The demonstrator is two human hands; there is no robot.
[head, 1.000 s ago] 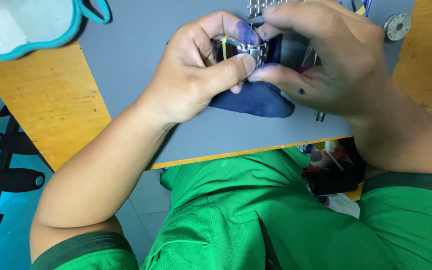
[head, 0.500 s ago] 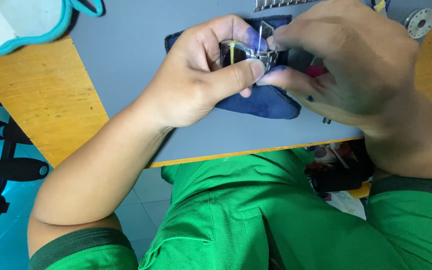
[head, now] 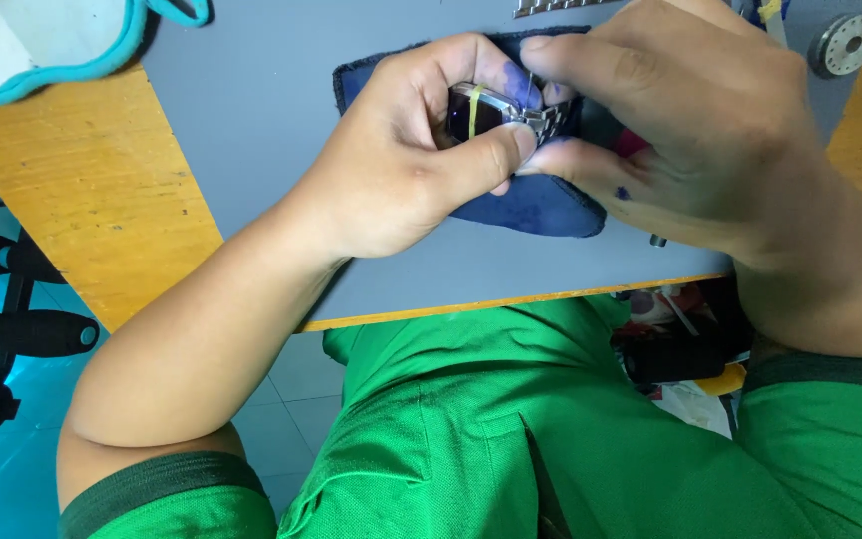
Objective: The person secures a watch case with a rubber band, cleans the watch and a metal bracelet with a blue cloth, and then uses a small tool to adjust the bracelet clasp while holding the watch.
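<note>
One watch (head: 486, 108), one dark blue cloth (head: 536, 205), one round metal disc (head: 848, 42), one teal-rimmed tray (head: 47, 50), two hands.

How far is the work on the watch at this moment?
Done: the watch lies over a dark blue cloth pad on the grey mat. In hand: the left hand pinches the case, while the right hand presses a thin tool where the metal band meets it. Left: whether the band is joined is hidden by the fingers. A loose band piece lies at the top.
</note>
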